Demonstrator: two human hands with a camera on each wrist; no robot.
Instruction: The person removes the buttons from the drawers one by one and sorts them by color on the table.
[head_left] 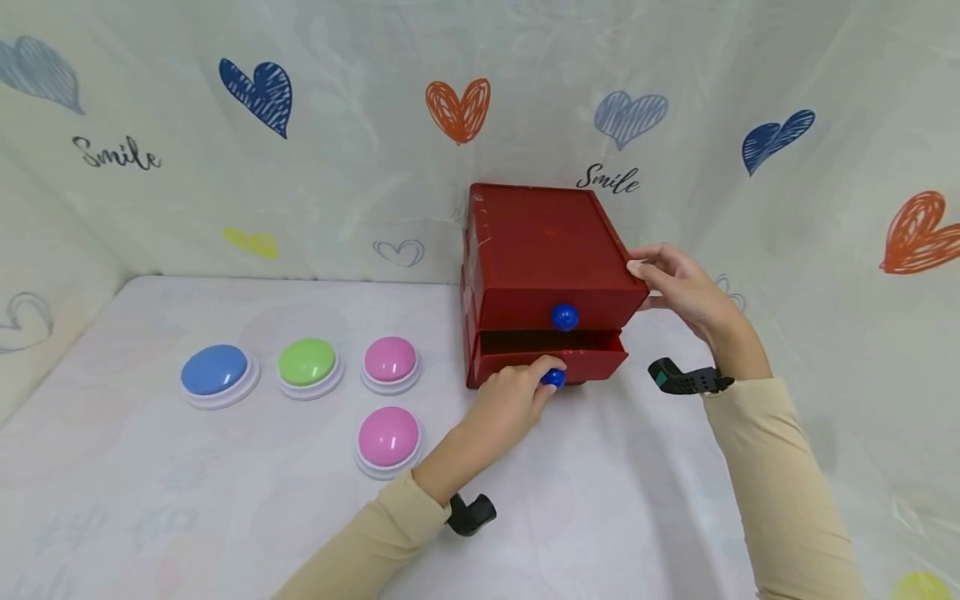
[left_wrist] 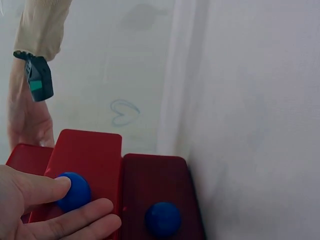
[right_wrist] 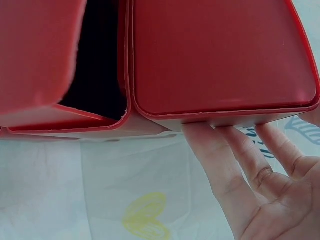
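Note:
A red two-drawer box (head_left: 551, 237) stands against the back wall. Its lower drawer (head_left: 600, 364) is pulled partly out, and a dark gap shows above its front. My left hand (head_left: 510, 404) pinches the blue knob (left_wrist: 75, 192) of that drawer between thumb and fingers. The upper drawer (right_wrist: 225, 55) sits closed, its own blue knob (head_left: 565, 317) untouched. On the right, my right hand (head_left: 686, 292) rests against the box's side, thumb on the top edge; in the right wrist view its fingers (right_wrist: 240, 150) are stretched out along the side wall.
Left of the box lie a blue push button (head_left: 214, 370), a green one (head_left: 307, 362) and two pink ones, the back pink button (head_left: 390, 360) and the front pink button (head_left: 388, 437). A heart-printed cloth (head_left: 337, 167) hangs behind the white table (head_left: 187, 500).

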